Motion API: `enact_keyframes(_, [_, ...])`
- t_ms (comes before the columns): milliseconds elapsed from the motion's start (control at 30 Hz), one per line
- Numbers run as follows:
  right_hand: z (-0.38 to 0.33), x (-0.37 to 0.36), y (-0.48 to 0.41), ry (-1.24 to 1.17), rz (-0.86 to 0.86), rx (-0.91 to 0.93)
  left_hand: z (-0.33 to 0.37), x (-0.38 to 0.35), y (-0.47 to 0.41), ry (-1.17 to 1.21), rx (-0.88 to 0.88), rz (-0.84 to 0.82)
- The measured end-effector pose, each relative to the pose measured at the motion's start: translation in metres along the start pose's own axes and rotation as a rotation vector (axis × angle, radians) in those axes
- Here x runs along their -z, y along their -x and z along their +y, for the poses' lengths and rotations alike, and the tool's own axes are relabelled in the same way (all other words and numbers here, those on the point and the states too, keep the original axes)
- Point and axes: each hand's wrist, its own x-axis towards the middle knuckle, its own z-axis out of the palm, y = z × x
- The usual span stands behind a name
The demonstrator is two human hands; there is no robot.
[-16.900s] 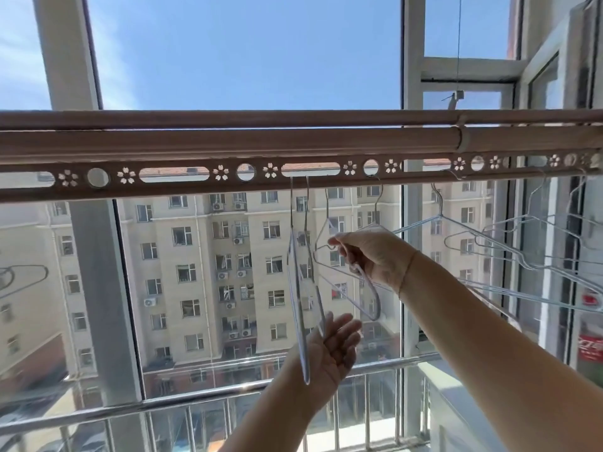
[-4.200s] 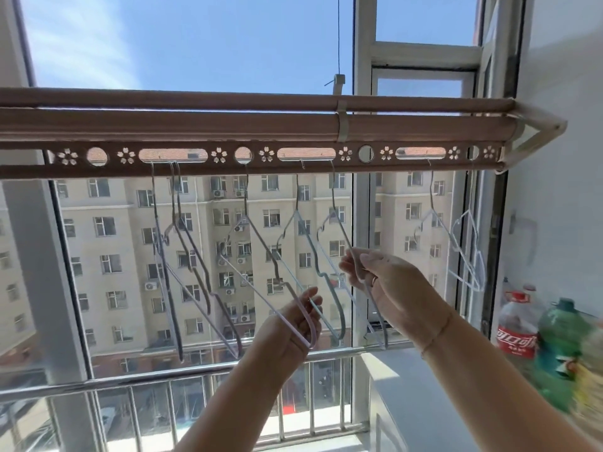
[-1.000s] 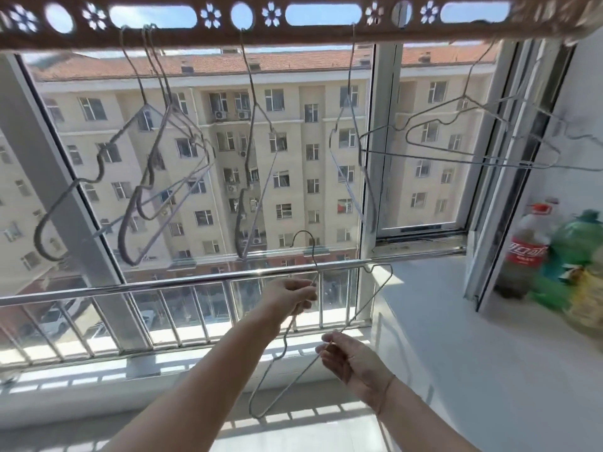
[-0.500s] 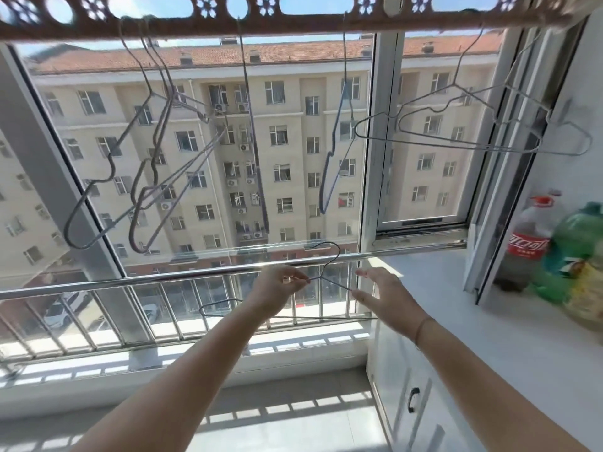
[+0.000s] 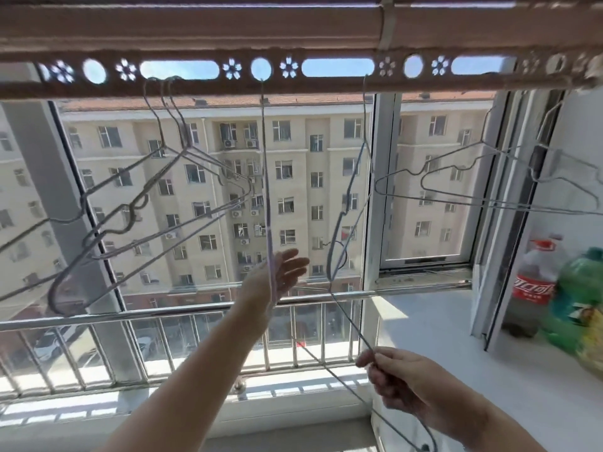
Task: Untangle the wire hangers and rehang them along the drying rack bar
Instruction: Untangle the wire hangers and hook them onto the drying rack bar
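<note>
Your right hand (image 5: 401,376) pinches the thin grey wire hanger (image 5: 349,318) down low. Its long axis slants up and to the left, and its hook sits well below the perforated drying rack bar (image 5: 326,84). Your left hand (image 5: 277,275), fingers spread and holding nothing, is nearer the bar, beside an edge-on hung hanger (image 5: 266,177).

Enclosed balcony of a flat, used as a laundry-drying spot. A perforated drying rack bar (image 5: 326,84) is mounted overhead, and wire hangers (image 5: 156,203) are hooked along it. A white-framed window (image 5: 380,125) is fitted above a metal guard railing (image 5: 163,316). A residential apartment block (image 5: 300,151) is seen opposite, with parked cars (image 5: 49,344) below. Household bottles, a cola bottle (image 5: 532,288) and a green bottle (image 5: 577,298), are kept on the white tabletop (image 5: 424,337) at the right.
</note>
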Motion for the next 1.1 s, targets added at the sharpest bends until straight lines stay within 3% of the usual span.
enact_keyframes(100, [-0.008, -0.016, -0.004, 0.014, 0.010, 0.086, 0.021, -0.002, -0.001, 0.420, 0.086, -0.093])
enact_keyframes(233, [-0.023, -0.040, -0.019, 0.035, 0.052, 0.215, 0.034, -0.006, 0.002, 0.628, 0.139, -0.136])
enact_keyframes(533, [-0.058, -0.099, -0.040, 0.008, 0.135, 0.488, 0.043, 0.000, -0.005, 0.570, 0.062, -0.158])
enact_keyframes(833, [-0.102, -0.135, -0.056, -0.043, 0.070, 0.846, 0.046, 0.010, -0.009, 0.620, 0.068, -0.089])
enact_keyframes(1100, [-0.107, -0.142, -0.060, -0.129, 0.003, 0.840, 0.048, 0.015, -0.018, 0.603, 0.062, -0.053])
